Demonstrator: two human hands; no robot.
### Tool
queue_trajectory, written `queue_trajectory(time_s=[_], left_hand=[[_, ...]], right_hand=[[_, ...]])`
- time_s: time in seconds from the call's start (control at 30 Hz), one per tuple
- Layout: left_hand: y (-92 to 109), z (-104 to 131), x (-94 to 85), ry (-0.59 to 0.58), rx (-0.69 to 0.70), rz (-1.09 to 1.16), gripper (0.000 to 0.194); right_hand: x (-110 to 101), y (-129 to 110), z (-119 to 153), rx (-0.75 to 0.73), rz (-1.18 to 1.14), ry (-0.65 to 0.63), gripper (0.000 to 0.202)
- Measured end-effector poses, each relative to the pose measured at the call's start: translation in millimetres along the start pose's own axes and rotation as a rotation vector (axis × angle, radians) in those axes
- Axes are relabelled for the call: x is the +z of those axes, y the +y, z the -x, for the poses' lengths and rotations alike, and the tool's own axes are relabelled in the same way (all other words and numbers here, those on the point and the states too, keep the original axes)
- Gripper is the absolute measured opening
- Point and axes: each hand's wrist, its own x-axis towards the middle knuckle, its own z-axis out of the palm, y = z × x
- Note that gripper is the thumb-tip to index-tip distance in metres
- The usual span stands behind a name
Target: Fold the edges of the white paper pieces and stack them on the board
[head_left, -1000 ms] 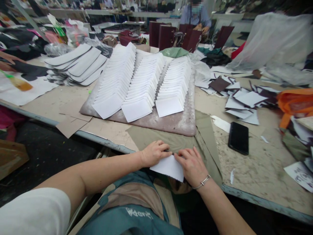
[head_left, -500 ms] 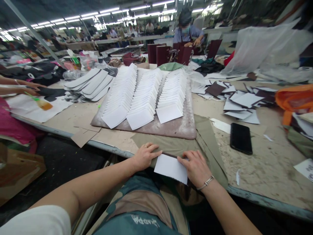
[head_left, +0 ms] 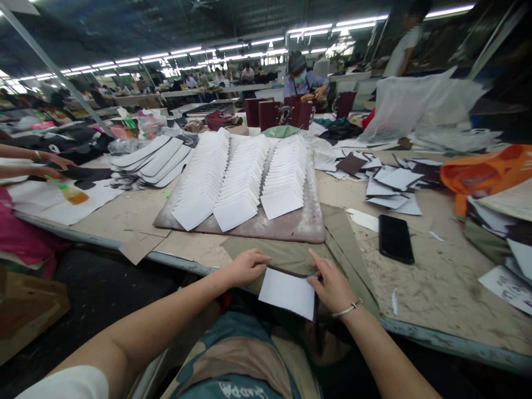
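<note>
A white rectangular piece [head_left: 287,293] with a dark strip along its top edge lies at the table's front edge, its lower part hanging past it. At its upper left corner, the fingers of my left hand [head_left: 246,267] are pressed together on it. My right hand [head_left: 332,284] grips the right side, thumb on the white face and index finger stretched forward; its other fingers are partly hidden. Under the piece spreads olive cloth [head_left: 286,254]. Just beyond, a brown board [head_left: 274,233] carries three overlapping rows of white pieces [head_left: 239,188].
To the right lie a black phone [head_left: 396,238], loose white and brown pieces [head_left: 394,180] and an orange bag [head_left: 490,172]. Curved white panels [head_left: 152,160] are stacked left, near a co-worker's hands [head_left: 54,163]. Another person [head_left: 305,83] works across the table by maroon pieces [head_left: 270,113].
My right index finger has straightened and lifted away from the top edge. My left fingers have drawn closer together at the corner. The camera view has tilted up slightly.
</note>
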Motion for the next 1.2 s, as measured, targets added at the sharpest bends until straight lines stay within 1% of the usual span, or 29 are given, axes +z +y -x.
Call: queue_trajectory(time_s=[0.07, 0.13, 0.23, 0.4, 0.47, 0.57, 0.63, 0.7, 0.77, 0.87, 0.93, 1.0, 1.07, 1.2], left_hand=[[2, -5, -2.7, 0.004, -0.021, -0.008, 0.035], [3, -11, -2.2, -0.037, 0.001, -0.008, 0.035], [4, -19, 1.7, -0.114, 0.010, 0.031, 0.026], [11, -22, 7.1, -0.184, -0.066, 0.135, 0.016], [15, -21, 9.3, -0.127, -0.097, 0.200, 0.016], [20, -17, 14.6, 0.067, -0.165, 0.286, 0.018], [22, -13, 20.2, 0.176, -0.219, 0.336, 0.020], [24, -9, 27.0, 0.228, -0.252, 0.390, 0.022], [26, -6, 32.9, 0.209, -0.266, 0.456, 0.027], [31, -4, 36.1, 0.112, -0.266, 0.566, 0.037], [35, -7, 34.8, 0.056, -0.253, 0.610, 0.038], [38, -12, 33.2, 0.040, -0.247, 0.616, 0.034], [39, -16, 33.2, 0.073, -0.263, 0.600, 0.031], [39, -19, 37.8, 0.204, -0.285, 0.548, 0.031]], right_hand=[[-1, 4, -5, -0.005, -0.117, 0.049, 0.065], [-2, 7, -10, 0.000, -0.213, 0.087, 0.060], [-4, 10, -17, 0.043, -0.360, 0.122, 0.055], [-9, 10, -24, 0.118, -0.519, 0.164, 0.051], [-11, 12, -26, 0.137, -0.541, 0.183, 0.050], [-17, 15, -30, 0.169, -0.531, 0.182, 0.050], [-22, 17, -31, 0.186, -0.501, 0.094, 0.039], [-27, 16, -31, 0.218, -0.473, -0.011, 0.030], [-31, 13, -31, 0.276, -0.475, -0.061, 0.032], [-35, 9, -32, 0.344, -0.531, -0.064, 0.033], [-35, 6, -33, 0.349, -0.574, -0.089, 0.034], [-34, 5, -33, 0.350, -0.608, -0.114, 0.034], [-33, 5, -34, 0.357, -0.640, -0.127, 0.035], [-28, 9, -34, 0.369, -0.715, -0.120, 0.040]])
